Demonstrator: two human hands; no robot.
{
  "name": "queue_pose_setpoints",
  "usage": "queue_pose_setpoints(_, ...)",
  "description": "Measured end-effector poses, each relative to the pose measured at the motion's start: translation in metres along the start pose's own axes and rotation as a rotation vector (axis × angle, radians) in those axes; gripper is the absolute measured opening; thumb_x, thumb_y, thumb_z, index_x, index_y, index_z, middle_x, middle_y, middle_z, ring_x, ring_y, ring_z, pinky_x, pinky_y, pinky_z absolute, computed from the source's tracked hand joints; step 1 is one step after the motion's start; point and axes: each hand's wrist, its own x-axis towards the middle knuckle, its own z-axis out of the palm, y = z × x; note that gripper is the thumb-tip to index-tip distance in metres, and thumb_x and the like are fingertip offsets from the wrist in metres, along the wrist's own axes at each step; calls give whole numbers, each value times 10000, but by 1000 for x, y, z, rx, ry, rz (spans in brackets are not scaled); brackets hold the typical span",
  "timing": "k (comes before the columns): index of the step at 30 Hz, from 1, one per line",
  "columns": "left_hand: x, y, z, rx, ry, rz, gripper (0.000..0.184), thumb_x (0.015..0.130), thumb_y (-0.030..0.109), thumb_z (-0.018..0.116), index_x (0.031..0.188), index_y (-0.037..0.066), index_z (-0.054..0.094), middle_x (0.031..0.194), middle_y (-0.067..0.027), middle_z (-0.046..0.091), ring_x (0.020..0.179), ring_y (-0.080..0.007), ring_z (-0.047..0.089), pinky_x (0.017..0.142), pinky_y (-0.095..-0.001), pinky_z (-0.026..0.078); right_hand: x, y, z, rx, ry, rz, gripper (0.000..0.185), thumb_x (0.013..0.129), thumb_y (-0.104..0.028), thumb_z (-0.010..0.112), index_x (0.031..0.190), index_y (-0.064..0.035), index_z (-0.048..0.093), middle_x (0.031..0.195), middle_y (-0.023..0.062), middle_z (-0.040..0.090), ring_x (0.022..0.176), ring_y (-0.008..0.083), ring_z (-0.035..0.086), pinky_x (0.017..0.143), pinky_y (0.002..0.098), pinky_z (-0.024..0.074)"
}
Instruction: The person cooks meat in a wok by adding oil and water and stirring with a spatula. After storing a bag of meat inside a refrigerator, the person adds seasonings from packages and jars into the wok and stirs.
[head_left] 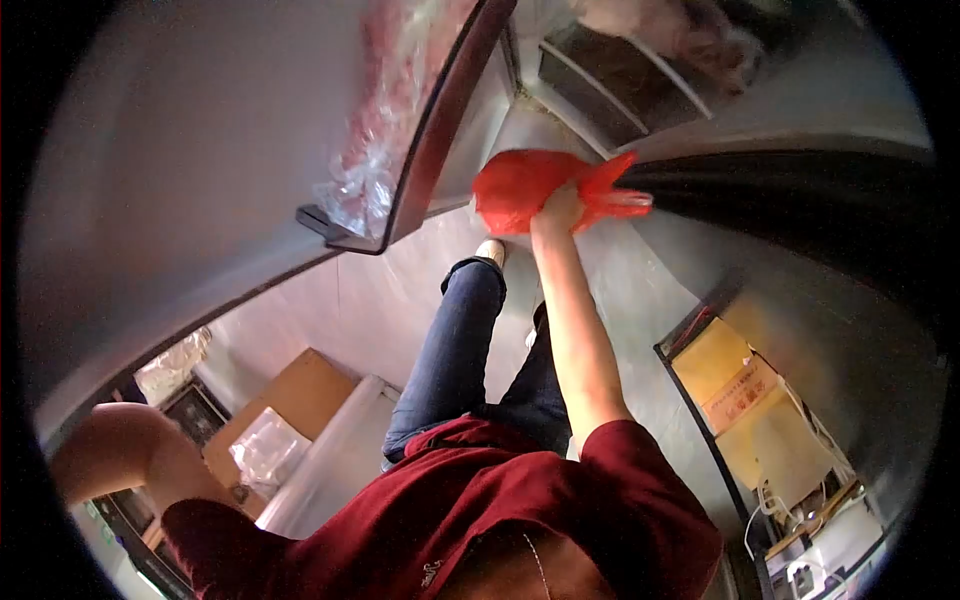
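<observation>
The rounded plastic bag is bright red; the person's short-sleeved cloth shirt, maroon with pale lettering; the cuffed denim jeans, dark blue; the flat cardboard, brown

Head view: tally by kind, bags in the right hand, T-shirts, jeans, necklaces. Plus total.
Red plastic bag, in the right hand: 1
Maroon T-shirt: 1
Blue jeans, pairs: 1
Chain necklace: 1
Total: 4
</observation>
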Motion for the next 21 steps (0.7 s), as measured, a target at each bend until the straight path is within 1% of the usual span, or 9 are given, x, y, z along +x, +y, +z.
queue_pose_setpoints(2,-3,-4,-4,9,-8,22,485,883,226,470,1275,-9,306,1265,-152,390,1135,-229,400,940,-336,348,3,-8,11,53,3,-66,455,850,-191,463,1265,-40,353,1156,101,504,971,267,535,807,391,469)
queue_pose_setpoints(5,-9,-11,-7,11,-18,40,482,885,222,469,1275,-11,308,1267,-153,390,1137,-227,399,939,-334,347,44,-22,36,55,-29,-130,487,842,-205,475,1280,-25,360,1119,92,541,959,265,540,786,372,476)
queue_pose_setpoints(7,-11,-15,-7,24,-26,46,480,886,220,468,1275,-12,309,1268,-153,390,1138,-226,399,938,-332,347,95,-26,51,26,-56,-134,457,841,-229,486,1255,-52,408,1173,117,513,1011,293,533,807,379,469)
queue_pose_setpoints(10,-14,-19,-5,26,-35,47,477,887,216,466,1275,-14,310,1270,-154,389,1139,-224,398,938,-330,347,140,-43,81,-20,-109,-140,400,835,-224,492,1191,-58,423,1092,110,521,946,276,538,761,370,469)
queue_pose_setpoints(14,-13,-14,0,-28,-27,39,473,889,210,464,1275,-17,312,1273,-155,389,1141,-222,397,937,-326,347,171,-74,109,-117,-186,-166,324,826,-216,501,1107,-65,442,986,101,532,860,252,546,700,358,470)
queue_pose_setpoints(18,-2,4,12,-128,-8,16,469,891,205,462,1275,-20,314,1275,-156,389,1143,-220,396,936,-323,347,168,-104,97,-292,-229,-255,250,818,-209,509,1022,-72,462,879,93,542,775,229,554,639,346,471)
queue_pose_setpoints(21,8,30,32,-228,-4,-9,466,892,201,460,1275,-22,316,1277,-156,389,1144,-219,395,935,-320,347,148,-105,46,-493,-224,-331,197,812,-203,516,959,-78,476,799,86,550,710,211,559,593,337,472)
